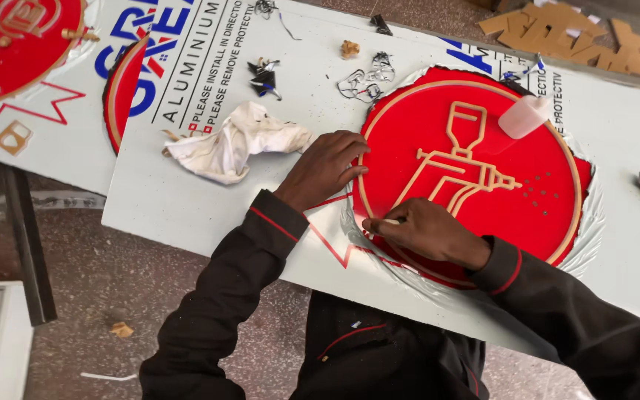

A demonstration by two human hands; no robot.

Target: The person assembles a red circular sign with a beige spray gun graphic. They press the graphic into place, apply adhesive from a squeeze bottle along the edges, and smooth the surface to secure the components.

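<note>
Fitting the tan rim strip on the red disc (475,170): left hand (322,169) presses flat at disc's left edge, right hand (427,231) pinches strip (392,221) at lower-left rim, likely needing careful seating along the rim.

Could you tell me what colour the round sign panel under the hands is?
The round sign panel is red with tan raised lines, seen in the head view.

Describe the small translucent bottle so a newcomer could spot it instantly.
Find the large red disc on the white panel. At its upper right edge lies the bottle, tipped on its side. It is the only pale, see-through thing on the red.
</note>
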